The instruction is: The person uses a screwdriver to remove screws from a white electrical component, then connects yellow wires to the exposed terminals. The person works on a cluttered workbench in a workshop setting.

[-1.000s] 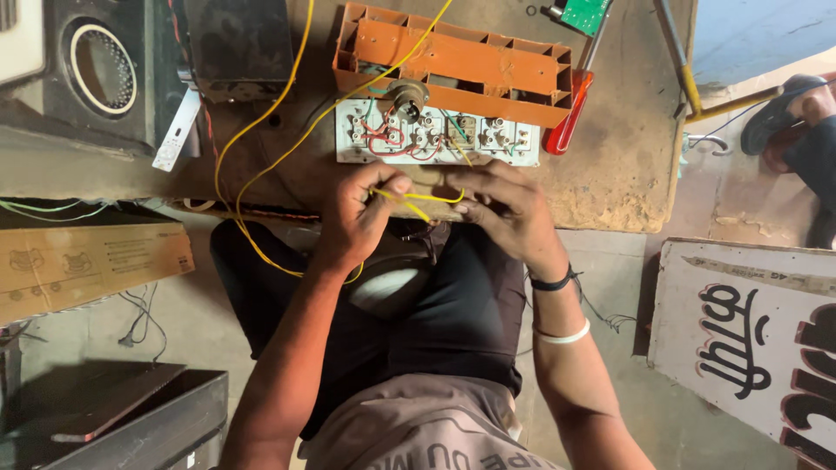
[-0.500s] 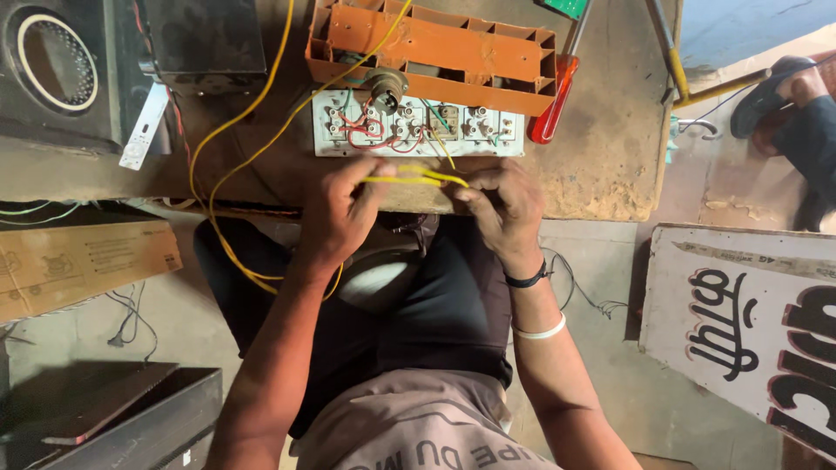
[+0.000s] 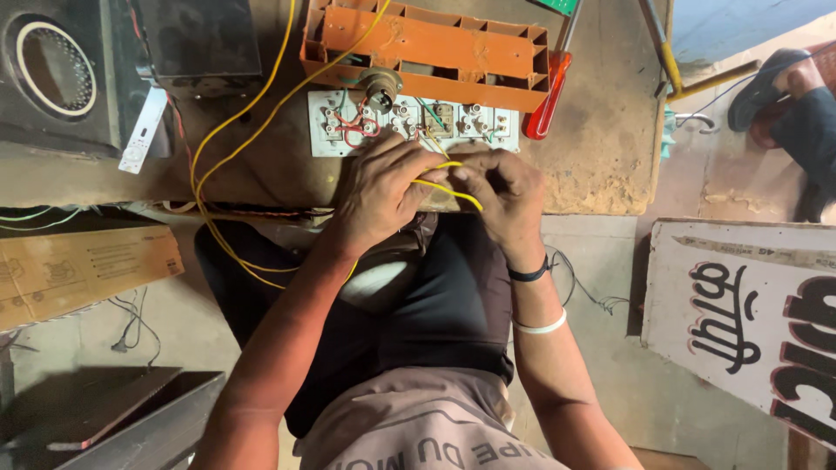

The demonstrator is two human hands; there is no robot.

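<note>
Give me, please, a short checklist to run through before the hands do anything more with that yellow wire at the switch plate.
1. Both hands on the yellow wire: left hand and right hand pinch it: ok.
2. Switch plate flat on the table: ok.
3. Screwdriver within reach beside the orange frame: ok.
4. Wire end stripped: cannot tell.
5. Wire slack untangled: loops over the table edge: cannot tell.

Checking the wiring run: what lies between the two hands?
In the head view, a short stretch of yellow wire spans the gap between the left hand and right hand; both pinch it.
</note>
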